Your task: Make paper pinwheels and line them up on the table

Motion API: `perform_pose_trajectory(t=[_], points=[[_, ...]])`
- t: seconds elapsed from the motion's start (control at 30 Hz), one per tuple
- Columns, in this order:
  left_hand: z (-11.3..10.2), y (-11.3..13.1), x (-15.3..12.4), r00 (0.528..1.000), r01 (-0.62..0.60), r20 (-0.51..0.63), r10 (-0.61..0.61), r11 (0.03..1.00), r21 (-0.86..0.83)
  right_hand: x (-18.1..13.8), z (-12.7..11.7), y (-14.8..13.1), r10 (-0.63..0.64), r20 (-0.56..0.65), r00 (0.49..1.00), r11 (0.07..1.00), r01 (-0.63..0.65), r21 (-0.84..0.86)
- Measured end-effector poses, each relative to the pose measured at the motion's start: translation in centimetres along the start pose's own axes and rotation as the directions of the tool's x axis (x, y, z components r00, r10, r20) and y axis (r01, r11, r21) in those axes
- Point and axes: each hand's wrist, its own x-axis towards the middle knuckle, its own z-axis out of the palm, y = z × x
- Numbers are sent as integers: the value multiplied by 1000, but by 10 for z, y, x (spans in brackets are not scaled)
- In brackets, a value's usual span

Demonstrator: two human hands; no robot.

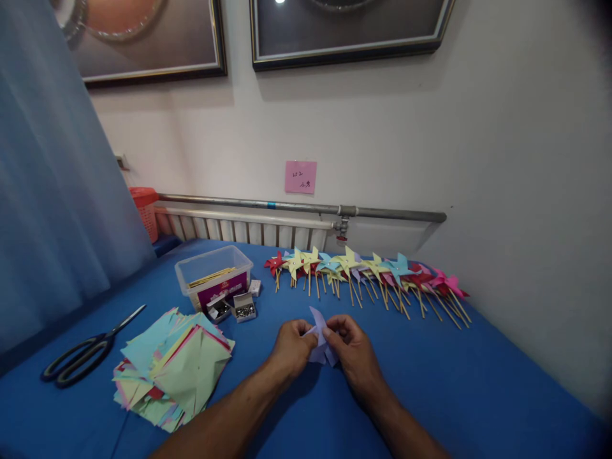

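Note:
Between my two hands is a lavender paper pinwheel (317, 321), its blades partly folded inward and no stick visible on it. My left hand (292, 344) is closed on its left side, thumb and fingers pinching the paper. On the other side my right hand (351, 347) grips it, with the thumb pressed near the middle. The fingers cover much of the centre. A pile of cut coloured paper squares (191, 370) lies to the left of my forearm. Beyond it stand two small open boxes of metal pins (245, 310), (219, 310).
Behind the boxes is a clear plastic tub (215, 258) with wooden sticks (210, 277). Black-handled scissors (90, 350) lie at the left on the blue cloth (430, 395). Along the wall runs a row of finished pinwheels (349, 260) on sticks. A radiator (239, 229) and pipe (396, 214) border the back.

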Motion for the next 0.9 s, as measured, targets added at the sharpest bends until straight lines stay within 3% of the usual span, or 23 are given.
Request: perform_pose_trajectory(t=[0.27, 0.9], points=[[1, -4, 1, 1000, -4, 16, 6, 994, -113, 3, -2, -3, 27, 30, 999, 1000, -27, 12], [4, -11, 3, 1000, -12, -11, 10, 987, -161, 6, -2, -7, 104, 66, 992, 995, -104, -12]])
